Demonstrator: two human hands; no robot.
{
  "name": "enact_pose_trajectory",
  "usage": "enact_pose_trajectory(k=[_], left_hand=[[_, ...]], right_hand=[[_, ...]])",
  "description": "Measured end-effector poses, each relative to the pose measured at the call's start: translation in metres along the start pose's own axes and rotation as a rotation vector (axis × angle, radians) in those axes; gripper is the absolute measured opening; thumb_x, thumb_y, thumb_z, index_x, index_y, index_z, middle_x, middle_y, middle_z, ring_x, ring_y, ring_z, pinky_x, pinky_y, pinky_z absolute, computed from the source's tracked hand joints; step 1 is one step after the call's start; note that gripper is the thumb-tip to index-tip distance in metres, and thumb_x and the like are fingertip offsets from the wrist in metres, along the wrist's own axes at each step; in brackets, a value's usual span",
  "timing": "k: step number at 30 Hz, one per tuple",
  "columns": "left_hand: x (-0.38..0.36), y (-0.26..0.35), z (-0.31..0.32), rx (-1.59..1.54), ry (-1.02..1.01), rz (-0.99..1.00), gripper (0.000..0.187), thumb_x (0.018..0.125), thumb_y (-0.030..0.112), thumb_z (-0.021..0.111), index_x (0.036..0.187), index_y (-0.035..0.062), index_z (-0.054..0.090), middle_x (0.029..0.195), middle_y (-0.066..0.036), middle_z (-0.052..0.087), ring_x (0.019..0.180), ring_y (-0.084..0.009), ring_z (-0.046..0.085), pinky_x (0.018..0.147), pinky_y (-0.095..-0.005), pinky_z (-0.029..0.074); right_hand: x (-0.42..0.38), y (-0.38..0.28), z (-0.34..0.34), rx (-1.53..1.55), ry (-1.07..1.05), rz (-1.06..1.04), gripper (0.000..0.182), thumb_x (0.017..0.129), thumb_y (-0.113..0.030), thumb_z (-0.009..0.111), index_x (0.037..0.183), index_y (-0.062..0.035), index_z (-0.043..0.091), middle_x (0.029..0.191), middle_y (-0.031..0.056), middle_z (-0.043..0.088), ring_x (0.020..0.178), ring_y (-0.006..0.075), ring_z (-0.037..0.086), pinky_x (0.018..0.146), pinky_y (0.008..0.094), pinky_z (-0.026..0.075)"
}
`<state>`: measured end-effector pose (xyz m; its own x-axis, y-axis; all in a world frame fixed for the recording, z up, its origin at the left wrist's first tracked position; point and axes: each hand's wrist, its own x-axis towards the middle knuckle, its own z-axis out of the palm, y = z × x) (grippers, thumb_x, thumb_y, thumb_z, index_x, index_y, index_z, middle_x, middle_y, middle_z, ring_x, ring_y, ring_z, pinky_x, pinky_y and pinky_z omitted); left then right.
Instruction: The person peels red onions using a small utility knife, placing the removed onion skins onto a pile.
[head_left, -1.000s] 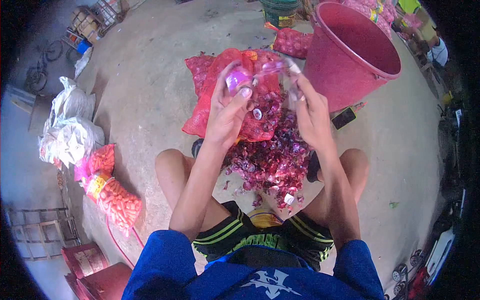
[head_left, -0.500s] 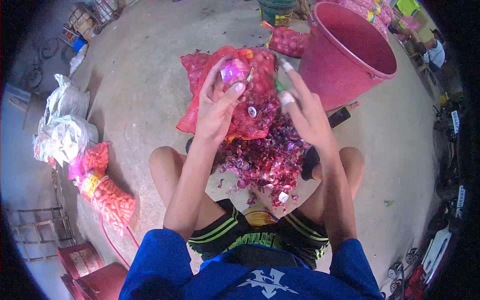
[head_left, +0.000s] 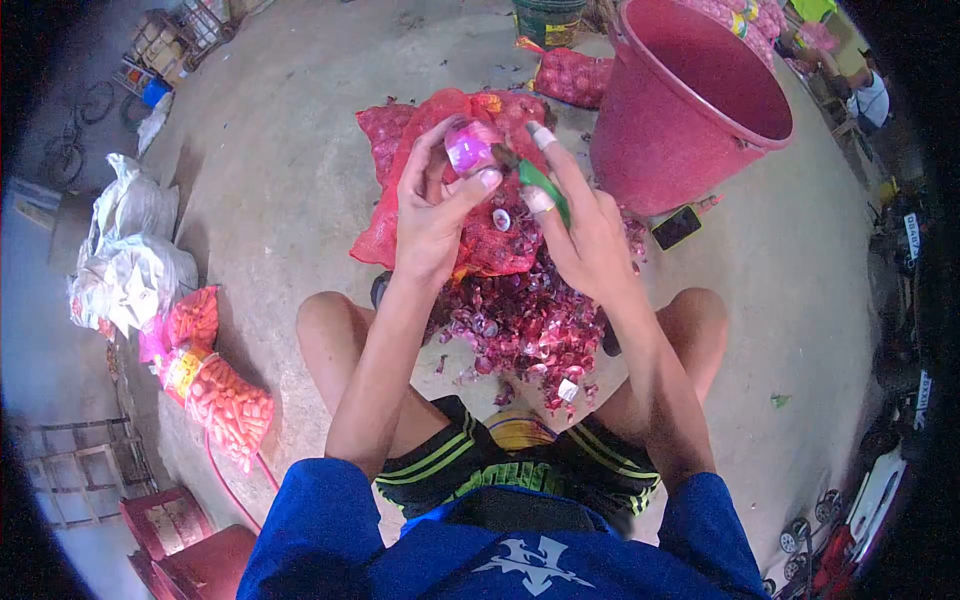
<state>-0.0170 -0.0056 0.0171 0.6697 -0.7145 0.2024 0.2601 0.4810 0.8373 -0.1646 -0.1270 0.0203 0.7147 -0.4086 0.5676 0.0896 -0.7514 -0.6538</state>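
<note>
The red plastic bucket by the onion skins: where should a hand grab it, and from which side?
Probably at the thick rolled rim on the near edge of the red plastic bucket, coming from the right hand's side. The bucket leans with its mouth open upward, so fingers can hook over the lip. The black phone lies close to its base, so stay high.

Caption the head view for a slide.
Left hand holds a peeled onion; right hand holds a green-handled knife to it, above a peel pile.
</note>
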Motion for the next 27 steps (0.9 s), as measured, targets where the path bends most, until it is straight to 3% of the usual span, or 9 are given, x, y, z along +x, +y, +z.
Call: enact_pose_trajectory(k=[4, 6, 7, 9, 10, 12, 16, 21, 27], left_hand=[[0.0, -0.003, 0.004, 0.0, 0.02, -0.02, 0.068, 0.09, -0.004, 0.077, 0.151, 0.0028, 0.047, 0.14, -0.011, 0.062, 0.124, -0.02, 0.063, 0.105, -0.0367, 0.055], [0.001, -0.001, 0.003, -0.005, 0.042, -0.052, 0.067, 0.09, -0.004, 0.077, 0.15, 0.0026, 0.048, 0.14, -0.011, 0.062, 0.124, -0.0205, 0.064, 0.106, -0.0374, 0.055], [0.003, 0.002, 0.001, 0.011, 0.009, -0.066, 0.067, 0.091, -0.003, 0.076, 0.151, 0.0027, 0.047, 0.14, -0.012, 0.062, 0.124, -0.0214, 0.064, 0.106, -0.0383, 0.055], [0.004, 0.006, -0.001, 0.026, -0.024, -0.082, 0.066, 0.092, -0.001, 0.076, 0.151, 0.0028, 0.046, 0.14, -0.012, 0.062, 0.123, -0.0222, 0.065, 0.107, -0.0391, 0.055], [0.003, 0.007, -0.001, -0.014, -0.041, -0.119, 0.067, 0.092, 0.001, 0.076, 0.151, 0.0028, 0.045, 0.14, -0.011, 0.062, 0.123, -0.0227, 0.065, 0.106, -0.039, 0.054], [0.001, 0.008, -0.002, -0.053, -0.058, -0.156, 0.067, 0.092, 0.003, 0.076, 0.152, 0.0028, 0.044, 0.139, -0.011, 0.062, 0.123, -0.0232, 0.065, 0.105, -0.0389, 0.054], [-0.001, 0.005, 0.001, -0.068, -0.073, -0.219, 0.069, 0.091, 0.005, 0.077, 0.152, 0.0029, 0.043, 0.136, -0.011, 0.064, 0.12, -0.0216, 0.066, 0.103, -0.0355, 0.053], [-0.002, 0.0, 0.003, -0.055, -0.101, -0.178, 0.069, 0.091, 0.005, 0.078, 0.151, 0.0024, 0.044, 0.132, -0.01, 0.066, 0.118, -0.0184, 0.066, 0.102, -0.0331, 0.053], [-0.002, 0.006, 0.004, -0.049, -0.131, -0.195, 0.067, 0.09, 0.004, 0.078, 0.149, 0.0013, 0.046, 0.128, -0.009, 0.065, 0.118, -0.018, 0.065, 0.102, -0.0327, 0.053]], right_hand=[[0.0, -0.001, 0.005, -0.091, 0.064, 0.014, 0.063, 0.101, -0.014, 0.062, 0.159, -0.0104, 0.039, 0.083, 0.0266, 0.07, 0.074, 0.0471, 0.068, 0.065, 0.0508, 0.053], [0.0, 0.001, 0.005, -0.002, 0.004, 0.112, 0.059, 0.104, -0.015, 0.058, 0.159, -0.0081, 0.039, 0.081, 0.0212, 0.07, 0.068, 0.038, 0.07, 0.065, 0.045, 0.054], [0.001, 0.003, 0.001, -0.001, 0.003, 0.112, 0.059, 0.104, -0.015, 0.058, 0.159, -0.0081, 0.039, 0.081, 0.0212, 0.07, 0.068, 0.038, 0.07, 0.065, 0.045, 0.054], [0.005, 0.008, -0.012, 0.567, -0.226, 0.411, 0.057, 0.106, -0.016, 0.053, 0.16, -0.0059, 0.038, 0.074, 0.0115, 0.066, 0.064, 0.0226, 0.065, 0.065, 0.0367, 0.053], [0.007, 0.007, -0.019, 0.566, -0.227, 0.411, 0.057, 0.106, -0.016, 0.053, 0.16, -0.0059, 0.038, 0.074, 0.0115, 0.066, 0.064, 0.0226, 0.065, 0.065, 0.0367, 0.053], [0.011, 0.003, -0.03, 0.744, -0.363, 0.559, 0.056, 0.107, -0.017, 0.049, 0.161, -0.0049, 0.037, 0.069, 0.004, 0.058, 0.065, 0.013, 0.057, 0.066, 0.0302, 0.05], [0.007, 0.002, -0.023, 0.535, -0.255, 0.317, 0.059, 0.105, -0.014, 0.051, 0.162, -0.006, 0.037, 0.072, 0.0105, 0.063, 0.064, 0.0176, 0.06, 0.066, 0.0333, 0.051], [0.008, 0.001, -0.025, 0.192, -0.231, 0.074, 0.053, 0.099, -0.006, 0.055, 0.152, -0.0083, 0.053, 0.099, 0.0235, 0.073, 0.069, 0.0327, 0.067, 0.074, 0.0409, 0.055], [0.009, 0.011, -0.022, 0.182, -0.015, 0.148, 0.044, 0.103, -0.007, 0.053, 0.146, -0.0065, 0.06, 0.121, 0.0234, 0.072, 0.091, 0.0358, 0.072, 0.092, 0.0397, 0.053]])
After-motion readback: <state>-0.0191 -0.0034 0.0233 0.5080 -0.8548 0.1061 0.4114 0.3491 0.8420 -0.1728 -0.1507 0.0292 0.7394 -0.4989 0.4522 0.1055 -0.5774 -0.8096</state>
